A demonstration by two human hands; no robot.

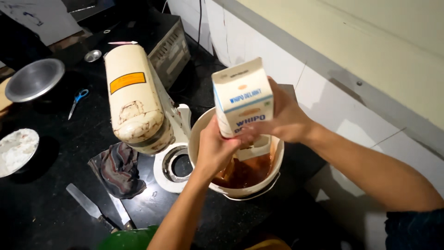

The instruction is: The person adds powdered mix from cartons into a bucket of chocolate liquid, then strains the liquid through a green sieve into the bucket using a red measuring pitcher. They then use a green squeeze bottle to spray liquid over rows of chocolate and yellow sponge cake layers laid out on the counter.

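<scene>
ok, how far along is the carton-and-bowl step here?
Done: the cream round bowl already holds a brown-orange liquid, and the cream stand mixer has its head tilted up. In hand: the right hand and left hand hold the white and blue carton upside down over the bowl. Left: no white contents visible in the bowl yet.

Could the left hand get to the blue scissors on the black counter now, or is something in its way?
Probably not at once. The left hand is gripping the carton over the bucket together with the right hand, and the mixer stands between it and the scissors. It would need to let go and reach around.
</scene>
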